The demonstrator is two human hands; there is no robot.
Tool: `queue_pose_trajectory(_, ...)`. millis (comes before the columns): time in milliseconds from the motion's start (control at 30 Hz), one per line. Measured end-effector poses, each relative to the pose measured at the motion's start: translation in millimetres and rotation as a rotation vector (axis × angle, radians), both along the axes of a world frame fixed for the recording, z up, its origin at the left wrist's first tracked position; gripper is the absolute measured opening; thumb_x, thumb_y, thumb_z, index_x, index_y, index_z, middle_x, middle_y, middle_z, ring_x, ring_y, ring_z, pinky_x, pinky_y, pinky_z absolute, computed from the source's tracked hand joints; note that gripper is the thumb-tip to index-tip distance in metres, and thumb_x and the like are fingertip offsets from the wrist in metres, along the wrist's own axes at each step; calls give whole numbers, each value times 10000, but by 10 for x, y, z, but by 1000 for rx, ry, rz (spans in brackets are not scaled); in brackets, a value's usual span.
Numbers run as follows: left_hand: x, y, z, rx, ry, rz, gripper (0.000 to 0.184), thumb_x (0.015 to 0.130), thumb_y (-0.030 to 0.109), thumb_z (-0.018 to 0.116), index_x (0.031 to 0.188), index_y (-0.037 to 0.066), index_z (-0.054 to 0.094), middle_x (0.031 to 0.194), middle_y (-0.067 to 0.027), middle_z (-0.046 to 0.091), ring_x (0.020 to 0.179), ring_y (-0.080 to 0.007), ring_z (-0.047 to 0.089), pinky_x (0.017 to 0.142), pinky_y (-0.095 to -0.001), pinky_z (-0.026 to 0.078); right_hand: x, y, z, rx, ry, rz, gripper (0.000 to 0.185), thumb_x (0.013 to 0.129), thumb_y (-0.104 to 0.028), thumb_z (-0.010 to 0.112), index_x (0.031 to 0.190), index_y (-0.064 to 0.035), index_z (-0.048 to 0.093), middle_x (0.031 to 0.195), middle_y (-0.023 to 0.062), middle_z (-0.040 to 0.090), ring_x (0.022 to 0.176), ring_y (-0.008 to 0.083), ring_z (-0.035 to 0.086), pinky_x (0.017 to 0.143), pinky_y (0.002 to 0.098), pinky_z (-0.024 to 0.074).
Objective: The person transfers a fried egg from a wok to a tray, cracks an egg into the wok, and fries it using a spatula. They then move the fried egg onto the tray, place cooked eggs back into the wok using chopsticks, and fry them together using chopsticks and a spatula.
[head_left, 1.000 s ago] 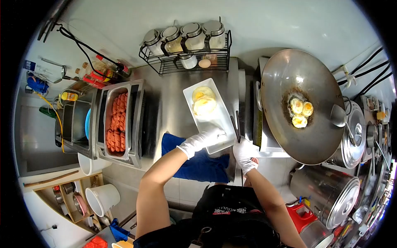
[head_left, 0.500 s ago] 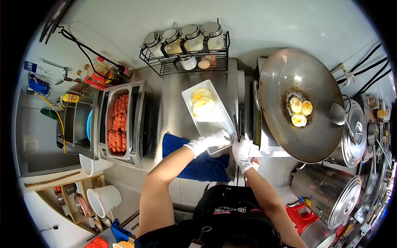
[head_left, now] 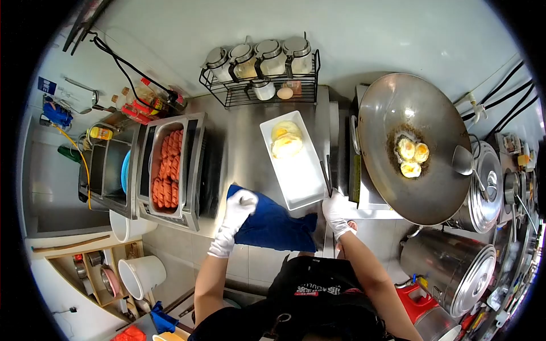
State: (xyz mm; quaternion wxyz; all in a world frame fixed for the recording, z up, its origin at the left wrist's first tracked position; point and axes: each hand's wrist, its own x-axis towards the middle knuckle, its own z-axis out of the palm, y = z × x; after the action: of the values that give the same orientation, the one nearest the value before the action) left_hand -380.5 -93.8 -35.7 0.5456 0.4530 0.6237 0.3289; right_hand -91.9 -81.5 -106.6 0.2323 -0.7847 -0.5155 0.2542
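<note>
My left hand (head_left: 240, 209), in a white glove, is closed above the left end of a blue cloth (head_left: 273, 224); whether anything is inside its curled fingers is hidden. My gloved right hand (head_left: 336, 210) grips dark tongs or chopsticks (head_left: 327, 177) at the counter's right edge, beside the lower end of a white rectangular tray (head_left: 300, 181). Fried eggs (head_left: 286, 140) lie overlapping in the tray's upper part. Three more frying eggs (head_left: 410, 169) sit at the middle of a large wok (head_left: 443, 196) on the right.
A metal pan of red sausages (head_left: 166, 192) stands left. Behind the tray, a black wire rack (head_left: 227, 96) holds lidded jars (head_left: 270, 58) and an egg (head_left: 285, 92). A spatula (head_left: 462, 161) rests on the wok's right side, near large lidded pots (head_left: 488, 170).
My left hand has let go of the tray's lower end and moved left over the blue cloth, its fingers curled. My right hand stays beside the tray.
</note>
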Motion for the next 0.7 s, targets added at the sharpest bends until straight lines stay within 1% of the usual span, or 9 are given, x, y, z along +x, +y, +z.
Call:
queue_pose_trajectory(67,-167,-259,-411,313,496,84,81,769,-53,607,793,25,603,745,-73,607,658,-179,591,609,-287,491,56,-32,53,-12,27,75,350,902,-331,565,893,6,659,721,231,642,705,390,651,643,431,522)
queue_pose_trajectory(133,-234,-423,-588,577,908,-157,61,783,8,635,824,42,606,807,-143,619,717,-302,616,660,-367,509,126,-135,170,39,-13,129,345,886,-330,581,914,7,648,726,227,640,705,379,648,650,435,521)
queue_pose_trajectory(167,-177,-486,-560,460,905,-139,107,761,48,672,849,64,614,882,-185,615,798,-386,598,709,-434,503,213,-247,266,38,-78,200,328,873,-317,594,913,4,647,740,228,637,704,378,644,655,440,518)
queue_pose_trajectory(367,-168,-529,-256,418,977,-136,281,825,225,673,1067,83,663,899,-139,673,813,-308,649,712,-387,519,1360,-978,1632,207,-52,352,317,707,-87,559,1003,16,606,898,218,626,792,384,623,666,439,506)
queue_pose_trajectory(400,-162,-519,-157,337,938,-104,333,826,269,675,1099,79,659,924,-154,668,846,-319,643,757,-404,508,1557,-1140,1791,435,-196,269,152,835,-112,613,862,37,594,845,208,606,774,391,588,688,438,472)
queue_pose_trajectory(467,-215,-530,-175,370,1116,-49,386,818,301,676,1125,68,650,1006,-176,650,922,-342,619,831,-426,481,2009,-1425,2353,236,82,-32,114,872,-99,597,869,14,584,756,90,565,734,217,529,695,336,438)
queue_pose_trajectory(533,-189,-522,-91,389,1103,-5,419,831,309,665,1163,56,629,1089,-188,613,1024,-357,562,896,-429,446,2172,-1544,3207,281,185,-221,270,959,-262,500,860,-27,589,762,1,542,748,120,479,694,264,386)
queue_pose_trajectory(600,-19,-472,40,397,1032,55,398,838,275,664,1152,35,624,1086,-185,612,1031,-345,557,905,-416,443,2423,-1762,3452,645,414,-423,361,963,-370,503,890,-32,606,834,12,562,733,81,446,654,211,336)
queue_pose_trajectory(700,326,-407,188,438,937,118,363,845,225,658,1136,14,619,1107,-179,604,1042,-334,552,929,-402,436,2628,-1814,3526,805,342,-624,317,977,-287,477,1042,-12,621,952,37,612,805,94,547,726,236,441)
